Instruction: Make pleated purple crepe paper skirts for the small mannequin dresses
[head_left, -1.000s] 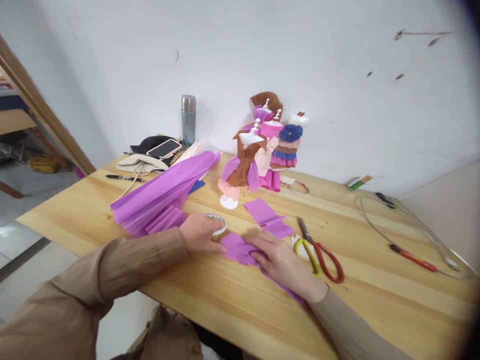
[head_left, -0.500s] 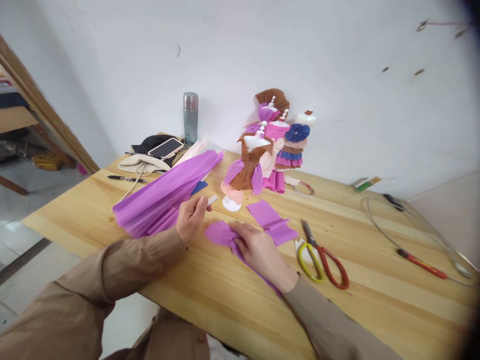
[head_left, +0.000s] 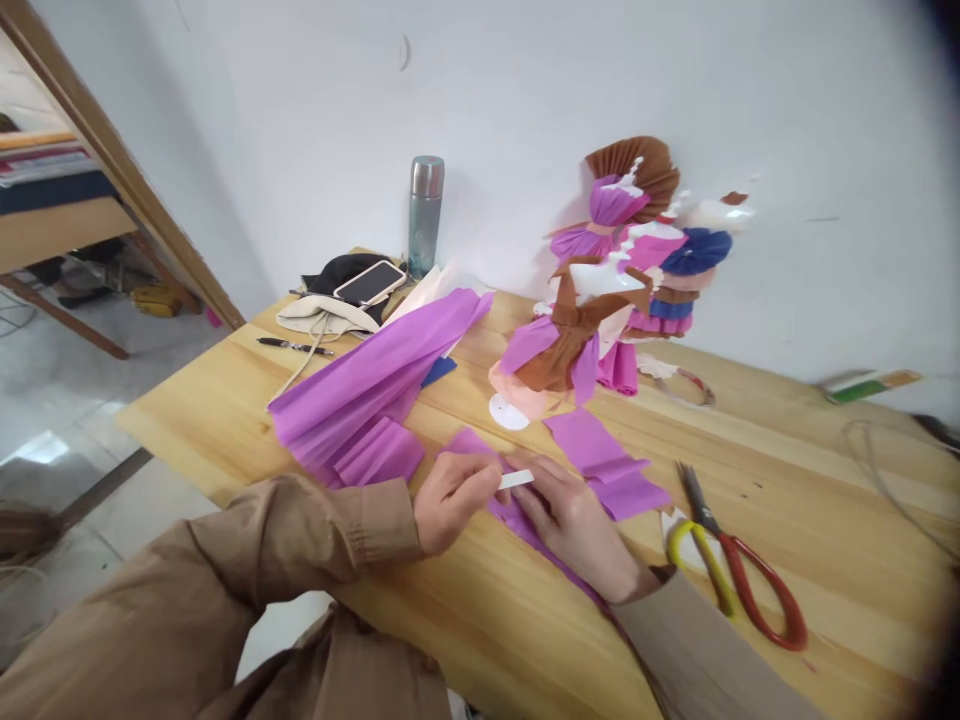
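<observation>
My left hand [head_left: 459,500] is closed on a small white strip [head_left: 516,479], which sticks out from between thumb and finger toward my other hand. Close beside it, my right hand [head_left: 574,515] pinches a long purple paper strip [head_left: 529,530] that runs along the table under my wrist. The two hands almost meet over the paper. Another folded purple piece [head_left: 604,462] lies just beyond my right hand. Behind it stands a small dress form in brown, purple and peach paper [head_left: 570,345] on a white round base.
Scissors [head_left: 709,530] with yellow and red handles lie at the right. A large purple sheet [head_left: 375,385], a pen [head_left: 294,346], a phone [head_left: 370,283] and a flask [head_left: 426,220] are at the left. More dressed forms [head_left: 694,255] stand by the wall.
My left hand has moved right with the white strip, up to my right hand, which keeps hold of the purple paper. The camera view has shifted, so the table things look displaced.
</observation>
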